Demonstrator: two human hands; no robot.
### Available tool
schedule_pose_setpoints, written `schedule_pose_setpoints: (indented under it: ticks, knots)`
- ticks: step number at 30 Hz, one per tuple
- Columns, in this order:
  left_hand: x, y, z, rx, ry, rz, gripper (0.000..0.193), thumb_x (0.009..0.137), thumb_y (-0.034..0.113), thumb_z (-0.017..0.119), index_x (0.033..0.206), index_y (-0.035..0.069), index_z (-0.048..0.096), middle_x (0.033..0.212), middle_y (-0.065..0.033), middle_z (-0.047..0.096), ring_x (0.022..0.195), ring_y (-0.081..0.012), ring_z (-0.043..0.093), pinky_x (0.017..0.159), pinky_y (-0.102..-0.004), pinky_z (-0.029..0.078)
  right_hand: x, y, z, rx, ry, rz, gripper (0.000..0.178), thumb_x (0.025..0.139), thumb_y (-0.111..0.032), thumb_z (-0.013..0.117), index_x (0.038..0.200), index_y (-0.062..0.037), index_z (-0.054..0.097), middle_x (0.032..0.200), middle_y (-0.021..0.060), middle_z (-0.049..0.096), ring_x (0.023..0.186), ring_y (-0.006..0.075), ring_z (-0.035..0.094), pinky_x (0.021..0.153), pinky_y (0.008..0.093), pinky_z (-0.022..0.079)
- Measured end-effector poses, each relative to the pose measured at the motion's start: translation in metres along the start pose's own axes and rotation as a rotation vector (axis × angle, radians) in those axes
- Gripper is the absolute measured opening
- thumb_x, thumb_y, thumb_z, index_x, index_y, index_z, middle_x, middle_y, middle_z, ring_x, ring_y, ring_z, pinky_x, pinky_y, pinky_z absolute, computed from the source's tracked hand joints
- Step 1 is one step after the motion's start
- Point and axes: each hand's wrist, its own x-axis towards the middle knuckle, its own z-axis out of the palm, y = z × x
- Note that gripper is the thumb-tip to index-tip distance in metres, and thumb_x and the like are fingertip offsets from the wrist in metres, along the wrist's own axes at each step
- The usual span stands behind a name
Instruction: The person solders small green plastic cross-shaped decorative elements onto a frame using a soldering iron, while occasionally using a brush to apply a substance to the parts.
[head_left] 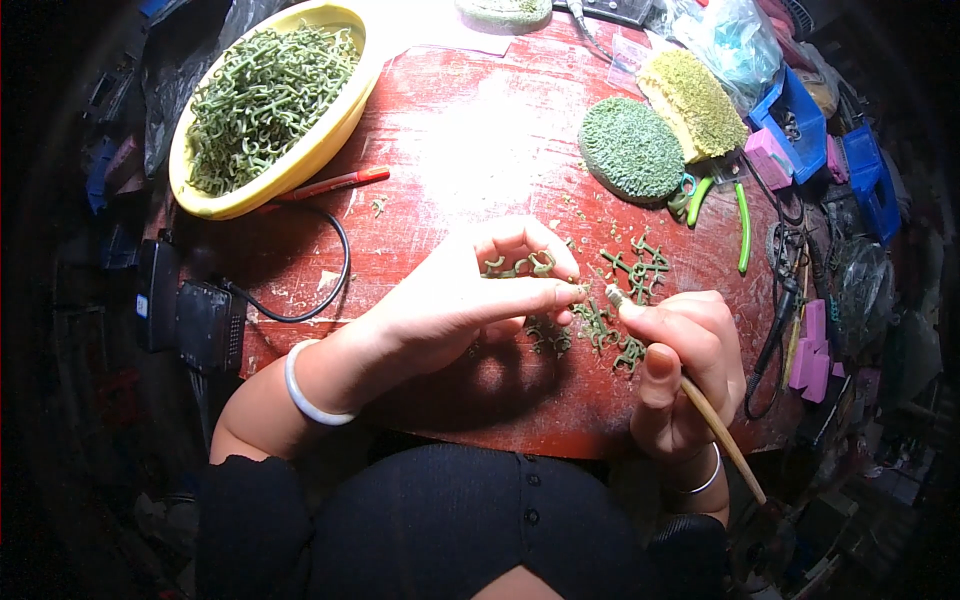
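My left hand (450, 295) is curled over the table, thumb and forefinger closed together at the tips. Several small green hooked pieces (520, 266) lie inside its fingers; whatever is pinched at the very tips is too small to make out. Like a pen, my right hand (695, 345) grips a thin wooden-handled tool (722, 437), its pale tip close to the left fingertips. Beneath and beyond the hands, a loose pile of green branched pieces (645, 268) is spread on the red tabletop (420, 400).
A yellow bowl (362, 110) heaped with green pieces stands far left, beside a red pen (335, 185). Far right are a round green textured pad (630, 150), a yellow sponge-like block (692, 100), green-handled pliers (743, 225) and blue bins (790, 125). A black cable (340, 270) loops at left.
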Motion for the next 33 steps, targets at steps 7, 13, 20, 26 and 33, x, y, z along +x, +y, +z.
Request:
schedule_pose_setpoints:
  ticks: [7, 13, 20, 26, 33]
  knots:
    - [-0.002, -0.001, 0.003, 0.351, -0.092, 0.083, 0.018, 0.091, 0.005, 0.074, 0.106, 0.006, 0.064, 0.100, 0.0028, 0.063, 0.089, -0.0032, 0.057, 0.077, -0.0215, 0.048, -0.004, 0.004, 0.007, 0.011, -0.080, 0.237, 0.022, 0.086, 0.001, 0.074, 0.107, 0.0004, 0.068, 0.092, 0.0126, 0.071, 0.075, 0.0252, 0.066, 0.067, 0.0332, 0.053]
    - [-0.006, -0.007, 0.010, 0.621, -0.064, 0.179, 0.030, 0.086, 0.010, 0.073, 0.108, 0.003, 0.056, 0.082, -0.0056, 0.061, 0.069, -0.0095, 0.060, 0.062, -0.0268, 0.048, 0.002, 0.005, 0.011, 0.130, -0.134, 0.247, 0.027, 0.083, 0.003, 0.076, 0.108, 0.0003, 0.066, 0.093, 0.0125, 0.071, 0.078, 0.0219, 0.069, 0.069, 0.0311, 0.055]
    - [-0.007, -0.005, 0.014, 0.708, -0.073, 0.222, 0.033, 0.085, 0.008, 0.072, 0.110, 0.002, 0.052, 0.079, -0.0086, 0.061, 0.068, -0.0153, 0.063, 0.062, -0.0306, 0.050, 0.000, 0.007, 0.009, 0.215, -0.186, 0.375, 0.027, 0.084, 0.005, 0.074, 0.109, 0.0009, 0.065, 0.095, 0.0121, 0.070, 0.083, 0.0197, 0.072, 0.071, 0.0292, 0.057]
    - [-0.005, -0.013, 0.011, 0.601, -0.066, 0.248, 0.033, 0.085, 0.008, 0.073, 0.110, 0.002, 0.052, 0.079, -0.0086, 0.060, 0.067, -0.0151, 0.063, 0.061, -0.0304, 0.050, -0.004, 0.009, 0.008, 0.247, -0.136, 0.430, 0.027, 0.084, 0.004, 0.074, 0.109, 0.0003, 0.066, 0.095, 0.0113, 0.069, 0.082, 0.0175, 0.071, 0.070, 0.0286, 0.056]
    - [-0.006, -0.005, 0.014, 0.680, -0.075, 0.233, 0.033, 0.085, 0.008, 0.073, 0.111, 0.002, 0.053, 0.078, -0.0085, 0.060, 0.066, -0.0152, 0.062, 0.061, -0.0304, 0.049, -0.003, 0.009, 0.008, 0.283, -0.197, 0.405, 0.028, 0.085, 0.001, 0.075, 0.111, -0.0008, 0.066, 0.096, 0.0112, 0.070, 0.080, 0.0161, 0.070, 0.068, 0.0272, 0.056]
